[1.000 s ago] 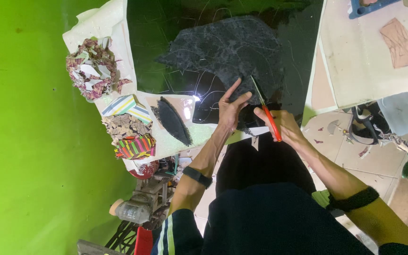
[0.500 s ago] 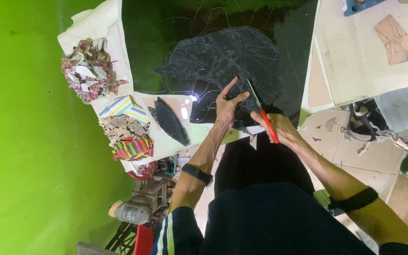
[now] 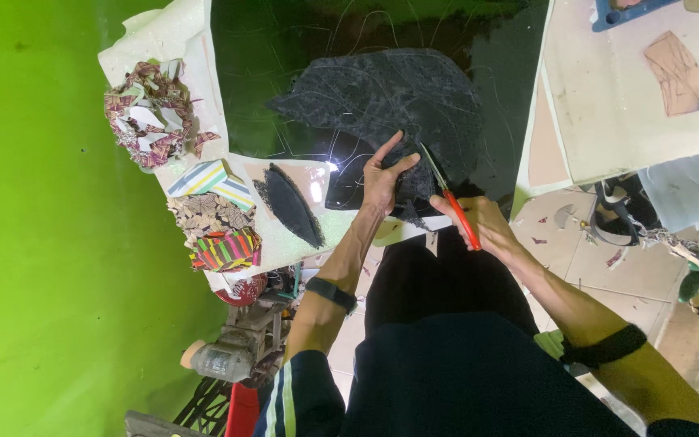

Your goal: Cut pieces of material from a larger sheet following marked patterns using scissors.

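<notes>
Scissors with red handles and grey blades (image 3: pixel 449 201) sit in the right hand (image 3: pixel 479 225), whose fingers are wrapped around the handles; the blades point up into the near edge of a large sheet of dark, mottled, leather-like material (image 3: pixel 398 97). The left hand (image 3: pixel 382 180) lies just beside the blades, thumb and fingers pinched on a fold of that same sheet, so the two hands are close together but not touching. The sheet spreads over a glossy black tabletop (image 3: pixel 285 81), its near edge at the table's front rim, above the person's lap.

Risks, as a judgement: the left fingertips are very near the cutting line, so a slip of the sheet or a hurried closing of the blades could nick them. The glossy tabletop offers little grip; a pull on the fold could shift the whole sheet and send the cut off its course. Glare on the dark surface may also hide any marked line.

No true container is visible. To the left, a white foam-like board (image 3: pixel 196 105) serves as a tray: it carries a heap of patterned paper-like scraps (image 3: pixel 149 113), a striped pastel block (image 3: pixel 212 182), a brownish patterned bundle (image 3: pixel 204 214), a bright striped bundle (image 3: pixel 228 249) and a dark, leaf-shaped cut piece (image 3: pixel 291 206). A pale second tabletop (image 3: pixel 608 105) at right bears a tan cut-out (image 3: pixel 673 73).
</notes>
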